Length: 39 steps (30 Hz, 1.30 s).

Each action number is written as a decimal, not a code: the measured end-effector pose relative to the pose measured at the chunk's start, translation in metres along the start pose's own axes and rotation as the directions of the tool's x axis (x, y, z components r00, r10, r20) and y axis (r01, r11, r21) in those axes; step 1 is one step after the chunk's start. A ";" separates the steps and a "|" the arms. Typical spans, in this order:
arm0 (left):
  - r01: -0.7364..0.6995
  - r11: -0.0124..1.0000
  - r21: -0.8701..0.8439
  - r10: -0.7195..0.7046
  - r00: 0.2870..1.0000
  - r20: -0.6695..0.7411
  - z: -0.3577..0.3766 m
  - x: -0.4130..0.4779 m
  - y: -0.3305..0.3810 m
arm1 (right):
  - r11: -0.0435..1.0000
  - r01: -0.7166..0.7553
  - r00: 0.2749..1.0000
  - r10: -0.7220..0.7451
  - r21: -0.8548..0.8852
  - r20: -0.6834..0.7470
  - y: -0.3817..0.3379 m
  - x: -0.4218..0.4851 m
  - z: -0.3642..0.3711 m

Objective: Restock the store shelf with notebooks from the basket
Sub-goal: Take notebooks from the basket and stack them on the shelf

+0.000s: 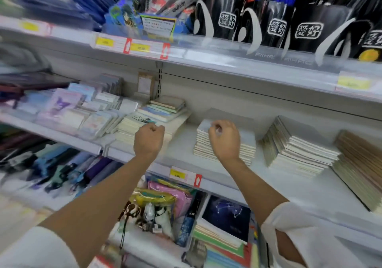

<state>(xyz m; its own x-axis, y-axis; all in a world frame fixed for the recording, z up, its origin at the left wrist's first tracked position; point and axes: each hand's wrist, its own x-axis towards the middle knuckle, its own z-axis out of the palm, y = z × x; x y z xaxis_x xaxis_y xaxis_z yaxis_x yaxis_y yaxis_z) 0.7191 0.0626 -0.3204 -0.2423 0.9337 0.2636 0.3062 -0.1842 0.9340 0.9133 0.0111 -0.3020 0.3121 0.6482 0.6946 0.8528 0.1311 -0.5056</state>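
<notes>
Head view, white shelf, grey notebook stack midway along it near the front edge, left hand curled in an empty fist before a cream notebook pile, right hand curled over the grey stack's top, grip unclear

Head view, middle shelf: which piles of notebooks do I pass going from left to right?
pastel cartoon-cover notebooks → cream stack topped with smaller books → grey-covered stack → fanned white-edged stack → brown-covered stack
</notes>
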 end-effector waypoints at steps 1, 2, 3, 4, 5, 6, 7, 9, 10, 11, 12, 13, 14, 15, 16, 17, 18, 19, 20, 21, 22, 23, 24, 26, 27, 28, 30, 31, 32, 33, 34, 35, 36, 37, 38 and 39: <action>0.008 1.000 0.004 -0.008 1.000 -0.020 -0.018 -0.003 -0.008 | 0.999 0.039 0.999 -0.040 0.032 0.019 -0.018 -0.013 0.010; 0.019 1.000 0.018 -0.018 0.999 -0.049 -0.038 -0.006 -0.020 | 0.995 0.074 0.996 -0.077 0.060 0.050 -0.037 -0.027 0.021; 0.037 0.999 0.033 -0.035 0.996 -0.077 -0.058 -0.011 -0.032 | 0.990 0.105 0.990 -0.113 0.096 0.086 -0.053 -0.042 0.034; 0.061 0.997 0.047 -0.057 0.993 -0.099 -0.077 -0.015 -0.047 | 0.983 0.123 0.982 -0.141 0.137 0.126 -0.069 -0.058 0.047; 0.085 0.994 0.061 -0.077 0.989 -0.126 -0.097 -0.019 -0.064 | 0.974 0.134 0.972 -0.165 0.181 0.168 -0.084 -0.074 0.062; 0.111 0.991 0.075 -0.098 0.983 -0.155 -0.118 -0.024 -0.081 | 0.967 0.139 0.959 -0.185 0.212 0.215 -0.098 -0.091 0.077; 0.144 0.986 0.089 -0.126 0.974 -0.186 -0.137 -0.030 -0.099 | 0.963 0.130 0.943 -0.193 0.235 0.272 -0.110 -0.108 0.093; 0.232 0.964 0.127 -0.195 0.948 -0.251 -0.176 -0.044 -0.133 | 0.961 0.091 0.902 -0.191 0.262 0.386 -0.130 -0.142 0.124; 0.279 0.949 0.145 -0.232 0.932 -0.277 -0.196 -0.052 -0.150 | 0.960 0.083 0.882 -0.196 0.268 0.428 -0.139 -0.160 0.139; 0.328 0.932 0.154 -0.270 0.913 -0.306 -0.215 -0.059 -0.168 | 0.960 0.074 0.858 -0.199 0.269 0.473 -0.146 -0.179 0.154; 0.371 0.917 0.148 -0.307 0.892 -0.332 -0.232 -0.067 -0.187 | 0.962 0.056 0.825 -0.195 0.266 0.530 -0.152 -0.198 0.170; 0.401 0.905 0.139 -0.334 0.875 -0.351 -0.248 -0.075 -0.206 | 0.963 0.023 0.785 -0.183 0.268 0.591 -0.157 -0.217 0.184; 0.434 0.891 0.136 -0.362 0.858 -0.365 -0.263 -0.083 -0.225 | 0.959 -0.015 0.741 -0.180 0.283 0.647 -0.163 -0.237 0.199; 0.474 0.871 0.129 -0.399 0.835 -0.380 -0.276 -0.092 -0.245 | 0.955 -0.058 0.695 -0.171 0.291 0.698 -0.168 -0.258 0.213; 0.519 0.847 0.116 -0.440 0.806 -0.396 -0.286 -0.101 -0.261 | 0.949 -0.095 0.655 -0.166 0.299 0.737 -0.173 -0.277 0.225; 0.564 0.819 0.106 -0.481 0.775 -0.409 -0.295 -0.110 -0.277 | 0.947 -0.131 0.614 -0.156 0.295 0.774 -0.177 -0.297 0.234; 0.599 0.794 0.104 -0.511 0.750 -0.420 -0.303 -0.120 -0.293 | 0.943 -0.157 0.574 -0.155 0.294 0.804 -0.179 -0.318 0.245; 0.631 0.769 0.101 -0.543 0.728 -0.420 -0.310 -0.129 -0.309 | 0.941 -0.188 0.529 -0.144 0.281 0.837 -0.181 -0.338 0.253; 0.665 0.741 0.092 -0.577 0.701 -0.419 -0.316 -0.139 -0.324 | 0.943 -0.210 0.478 -0.131 0.258 0.869 -0.180 -0.356 0.262; 0.697 0.713 0.081 -0.611 0.673 -0.418 -0.321 -0.146 -0.339 | 0.948 -0.224 0.423 -0.114 0.226 0.899 -0.178 -0.372 0.269; 0.725 0.686 0.065 -0.643 0.645 -0.412 -0.326 -0.153 -0.351 | 0.954 -0.220 0.366 -0.111 0.202 0.924 -0.174 -0.386 0.277; 0.752 0.658 0.037 -0.680 0.614 -0.401 -0.330 -0.160 -0.364 | 0.964 -0.214 0.280 -0.095 0.159 0.955 -0.171 -0.399 0.281; 0.774 0.633 -0.003 -0.716 0.584 -0.383 -0.332 -0.166 -0.373 | 0.971 -0.201 0.199 -0.086 0.127 0.976 -0.166 -0.407 0.284; 0.817 0.563 -0.126 -0.796 0.495 -0.348 -0.336 -0.177 -0.397 | 0.987 -0.147 0.070 -0.050 0.060 0.996 -0.155 -0.422 0.290; 0.835 0.520 -0.178 -0.831 0.447 -0.331 -0.336 -0.183 -0.409 | 0.990 -0.136 0.020 -0.029 0.031 0.999 -0.151 -0.426 0.290; 0.862 0.466 -0.197 -0.864 0.397 -0.309 -0.336 -0.190 -0.422 | 0.991 -0.134 -0.016 -0.014 0.012 1.000 -0.145 -0.431 0.292; 0.914 0.364 -0.182 -0.912 0.309 -0.270 -0.335 -0.203 -0.444 | 0.993 -0.117 -0.068 0.011 -0.019 0.998 -0.137 -0.433 0.296; 0.931 0.322 -0.173 -0.928 0.274 -0.251 -0.333 -0.210 -0.452 | 0.994 -0.103 -0.074 0.021 -0.028 0.997 -0.134 -0.432 0.298; 0.945 0.278 -0.170 -0.944 0.236 -0.231 -0.330 -0.215 -0.459 | 0.995 -0.094 -0.067 0.030 -0.036 0.997 -0.131 -0.430 0.301; 0.957 0.244 -0.159 -0.956 0.210 -0.206 -0.326 -0.220 -0.465 | 0.995 -0.088 -0.055 0.044 -0.049 0.998 -0.128 -0.429 0.304; 0.966 0.210 -0.147 -0.969 0.186 -0.164 -0.321 -0.223 -0.468 | 0.995 -0.079 -0.041 0.054 -0.057 0.998 -0.125 -0.427 0.308; 0.973 0.187 -0.138 -0.979 0.172 -0.113 -0.313 -0.226 -0.472 | 0.995 -0.066 -0.033 0.067 -0.069 0.997 -0.123 -0.426 0.310; 0.974 0.179 -0.141 -0.983 0.171 -0.072 -0.305 -0.227 -0.472 | 0.996 -0.050 -0.026 0.076 -0.077 0.997 -0.119 -0.425 0.312; 0.970 0.190 -0.148 -0.981 0.183 -0.060 -0.296 -0.227 -0.475 | 0.995 -0.036 -0.025 0.089 -0.090 0.996 -0.117 -0.424 0.313; 0.963 0.220 -0.156 -0.974 0.210 -0.081 -0.287 -0.226 -0.476 | 0.995 -0.024 -0.017 0.095 -0.096 0.995 -0.114 -0.423 0.316; 0.951 0.263 -0.161 -0.962 0.247 -0.112 -0.279 -0.223 -0.480 | 0.995 -0.013 0.001 0.100 -0.100 0.995 -0.112 -0.422 0.318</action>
<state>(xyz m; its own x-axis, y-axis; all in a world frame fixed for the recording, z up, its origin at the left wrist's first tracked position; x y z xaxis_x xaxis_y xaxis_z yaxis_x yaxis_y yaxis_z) 0.3689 -0.1434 -0.7603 -0.4574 0.3740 -0.8068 -0.2984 0.7901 0.5354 0.5532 -0.0388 -0.7015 -0.3311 0.7603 -0.5589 0.8861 0.0470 -0.4611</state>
